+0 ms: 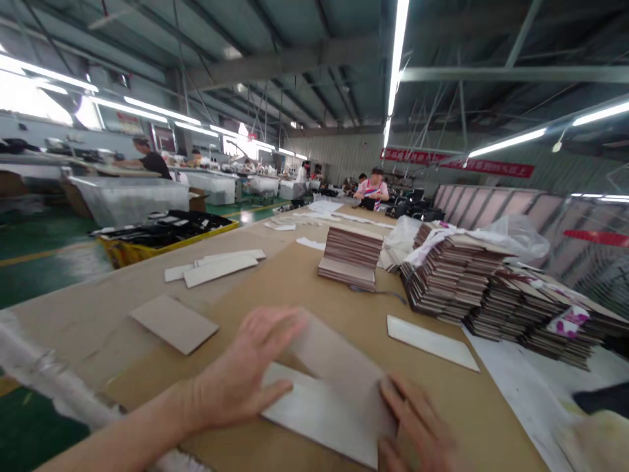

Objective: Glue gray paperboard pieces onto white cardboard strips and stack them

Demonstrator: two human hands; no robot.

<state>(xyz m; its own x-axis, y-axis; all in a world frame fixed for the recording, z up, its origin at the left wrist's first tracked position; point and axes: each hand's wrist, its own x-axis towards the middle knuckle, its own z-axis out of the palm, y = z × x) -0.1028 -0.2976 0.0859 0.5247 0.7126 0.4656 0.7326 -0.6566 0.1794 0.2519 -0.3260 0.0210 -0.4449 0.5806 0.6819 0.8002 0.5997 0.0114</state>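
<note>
A grey-brown board (339, 360), blurred by motion, is held tilted above a white-faced board (319, 410) on the brown table covering. My right hand (417, 419) is closed on the right end of the grey-brown board, its fingers smeared by motion. At the upper left corner of that board, the fingertips of my left hand (246, 367) touch or nearly touch it. The left thumb is stretched apart from the fingers, over the edge of the white-faced board. Another grey-brown board (174, 322) lies flat to the left, and a white strip (432, 342) to the right.
Ahead stands a neat stack of boards (351, 255). Larger stacks (452, 275) fill the right side, with clear plastic over part. Several white strips (221, 265) lie at left. A yellow crate (167, 239) of black pieces stands beyond the table edge. A co-worker (373, 188) is at the far end.
</note>
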